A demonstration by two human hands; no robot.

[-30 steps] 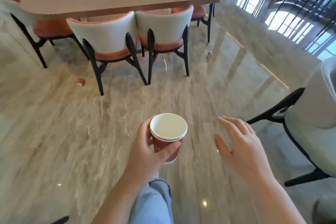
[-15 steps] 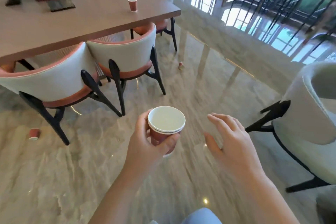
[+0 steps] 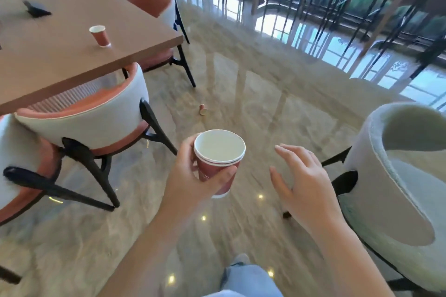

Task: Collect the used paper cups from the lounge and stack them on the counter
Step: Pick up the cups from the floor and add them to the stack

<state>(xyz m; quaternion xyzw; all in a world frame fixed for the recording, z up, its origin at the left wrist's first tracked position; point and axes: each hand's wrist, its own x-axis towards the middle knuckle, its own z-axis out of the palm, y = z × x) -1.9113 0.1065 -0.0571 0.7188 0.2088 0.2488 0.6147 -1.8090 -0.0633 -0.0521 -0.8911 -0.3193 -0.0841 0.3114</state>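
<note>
We see the glossy beige marble floor [image 3: 241,94] spreading under everything. The brown wooden tabletop [image 3: 60,60] fills the upper left, and a white-backed, orange-seated chair with black legs [image 3: 82,128] is tucked against its near edge. At right stands a pale grey upholstered tub chair [image 3: 398,176].

The left forearm reaches forward from the bottom middle. The left hand [image 3: 190,183] holds a red paper cup with a white inside [image 3: 218,164] upright above the floor. Its fingers [image 3: 187,154] are curled round the cup's left wall and the thumb lies across the near side. We notice a doubled rim at the mouth, perhaps two cups nested, but we cannot be sure.

The right hand [image 3: 306,183] hovers just beside that cup, palm down and touching nothing, its fingers [image 3: 296,154] spread apart and gently bent.

A second red paper cup [image 3: 100,35] stands upright on the tabletop near its corner. A third red cup [image 3: 202,109] lies on its side on the floor beyond the held one.
</note>
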